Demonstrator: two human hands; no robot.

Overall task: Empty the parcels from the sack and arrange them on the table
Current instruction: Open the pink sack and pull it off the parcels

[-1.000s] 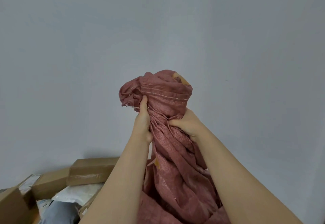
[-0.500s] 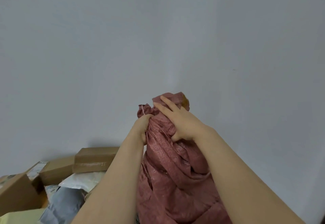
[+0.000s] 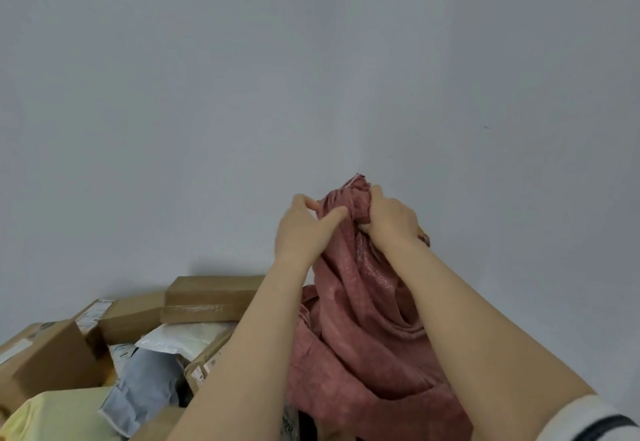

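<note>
Right grip (image 3: 389, 220): fingers curled tight over the bunched top of the sack (image 3: 363, 319), clutching it. Left grip (image 3: 303, 232): closed on nothing. Its thumb lies straight with the tip against the fabric just below the bunch, and the forefinger is raised and slightly bent, with a gap between the two. Both are held high above the parcels (image 3: 128, 316), facing each other, with the sack top between them.

Nearest the camera, bottom right, is a white sleeve (image 3: 595, 423) with a dark stripe, on the right arm. Both forearms are bare and run up and inward from the lower edge. The left one crosses in front of the heap of parcels.

The sack is dull red woven cloth, limp and deeply creased, with a stitched hem showing at the very top. It hangs from the right grip down between the forearms. Its lower folds slump and run out of frame at the bottom edge, and what they rest on cannot be seen.

The parcels lie lower left, beside the sack and under the left forearm, heaped and overlapping. Nearest is a yellow bag (image 3: 59, 416), then a grey bag (image 3: 149, 385), then a white mailer (image 3: 187, 336), among brown boxes (image 3: 55, 361) that carry labels. The far box (image 3: 211, 298) lies flat at the foot of the wall (image 3: 311, 76). What the heap rests on is hidden.

The wall behind is plain grey.
</note>
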